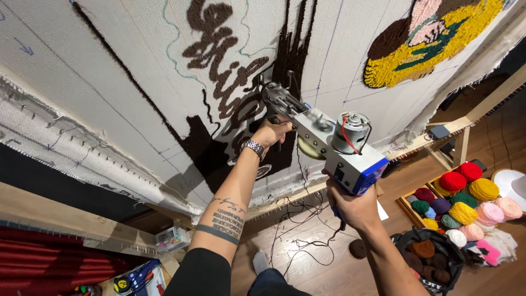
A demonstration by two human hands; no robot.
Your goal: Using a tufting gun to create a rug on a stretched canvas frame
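Nearest, both hands closed on the tufting gun [323,137]: right hand [353,205] round its blue grip, left hand [269,131] on the front handle. Needle pressed against the stretched cloth [98,82]. Around the gun, dark brown patches [219,60] filled; beyond them, much cloth bare.

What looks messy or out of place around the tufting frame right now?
Dark yarn strands trail in loose tangles across the wood floor below the frame. The cloth edge hangs frayed at the lower left. Both hands, left hand and right hand, grip the tufting gun normally.
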